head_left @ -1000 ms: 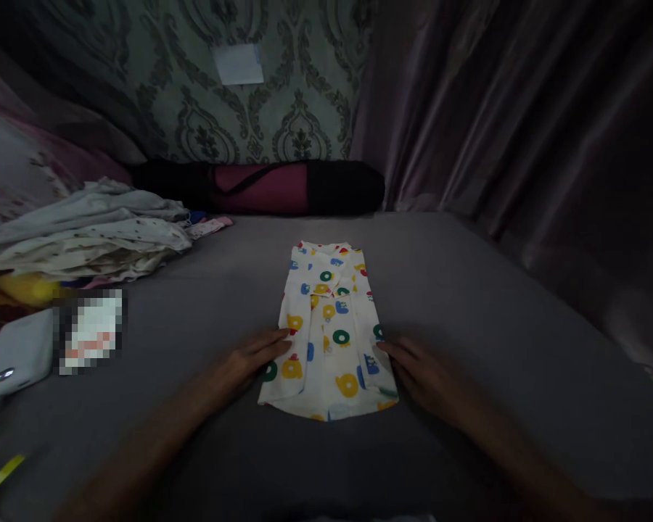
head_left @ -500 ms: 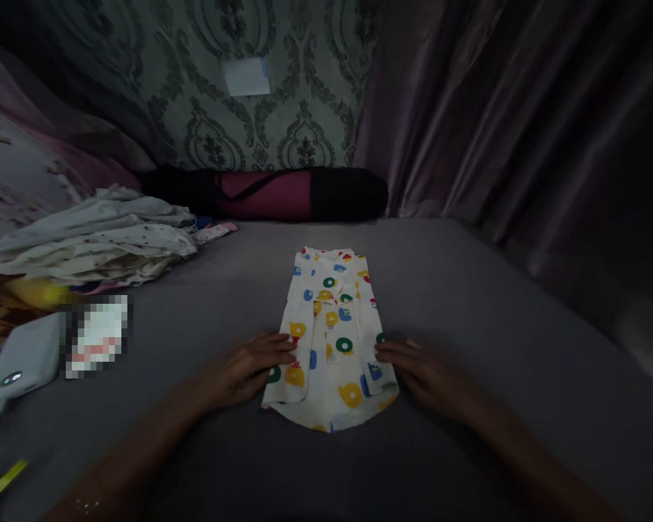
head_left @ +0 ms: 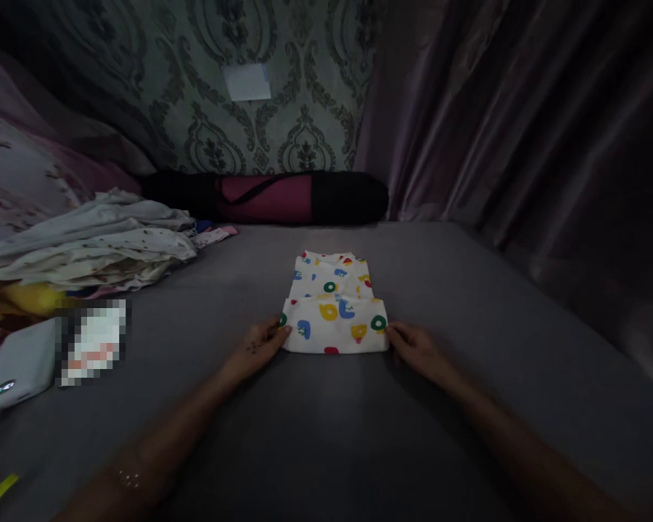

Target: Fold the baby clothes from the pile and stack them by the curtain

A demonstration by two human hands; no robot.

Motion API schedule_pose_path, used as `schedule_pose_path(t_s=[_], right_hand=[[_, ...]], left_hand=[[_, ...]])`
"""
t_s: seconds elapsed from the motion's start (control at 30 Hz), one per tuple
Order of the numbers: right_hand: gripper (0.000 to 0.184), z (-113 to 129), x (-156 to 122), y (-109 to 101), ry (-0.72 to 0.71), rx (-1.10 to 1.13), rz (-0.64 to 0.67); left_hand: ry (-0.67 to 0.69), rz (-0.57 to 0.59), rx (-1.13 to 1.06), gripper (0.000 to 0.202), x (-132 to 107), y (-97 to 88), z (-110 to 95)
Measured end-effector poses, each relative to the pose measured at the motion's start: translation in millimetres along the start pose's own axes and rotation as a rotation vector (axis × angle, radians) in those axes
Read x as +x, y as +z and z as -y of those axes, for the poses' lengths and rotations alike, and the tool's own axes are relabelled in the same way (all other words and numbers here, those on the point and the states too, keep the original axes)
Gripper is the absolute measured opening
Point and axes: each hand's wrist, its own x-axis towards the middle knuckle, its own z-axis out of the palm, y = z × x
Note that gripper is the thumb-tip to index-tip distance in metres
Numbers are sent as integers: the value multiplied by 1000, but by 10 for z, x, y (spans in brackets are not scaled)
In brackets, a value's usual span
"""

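A small white shirt [head_left: 331, 326] printed with colourful letter shapes lies in front of me, its lower part folded up over the middle. The collar end points away from me. My left hand [head_left: 261, 344] pinches the left edge of the folded part between thumb and fingers. At the opposite edge, my right hand [head_left: 413, 344] pinches the cloth the same way. Both hands rest low, close to the sheet. The fingers behind the cloth are partly hidden.
The shirt lies on a grey bedsheet [head_left: 337, 435]. To the left are a heap of pale clothes [head_left: 98, 239], a white power bank [head_left: 22, 362] with a cable, and a blurred-out packet [head_left: 95, 344]. A black and maroon roll bag [head_left: 272, 197] lies along the patterned wall.
The shirt's bottom hem, which lay nearest me, has been folded up and away over the middle. Both hands went from lying on the sides to pinching the folded edges.
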Motion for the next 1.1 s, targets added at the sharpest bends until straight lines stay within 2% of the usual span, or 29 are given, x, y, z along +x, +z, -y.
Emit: schedule_pose_path(t_s=[0.1,0.17,0.37,0.47,0.63,0.9,1.0,1.07,1.1], right_hand=[[42,14,49,77,61,38,-63],[43,15,66,119,86,57,-107],[35,-66,119,189,14,-37,-220],[31,-97,128,198,-13,-99,-221],[36,-101,111,203,-73,-121,-206],[29,-137,80,116,-18,-236,-189],[31,-98,36,80,-52,-331,-236],[36,-20,24,88,-159,-422,-271],[40,32,28,105,-233,-465,-263]], left_hand=[[-30,-135,34,45,62,57,50],[-75,-172,85,46,80,70,103],[-52,-148,173,42,75,62,227],[-54,-143,197,38,68,71,234],[-36,-145,268,37,68,80,208],[-53,-160,390,34,50,62,222],[49,-283,548,34,55,62,254],[237,-359,677,34,85,104,257],[343,-361,728,36,106,143,246]])
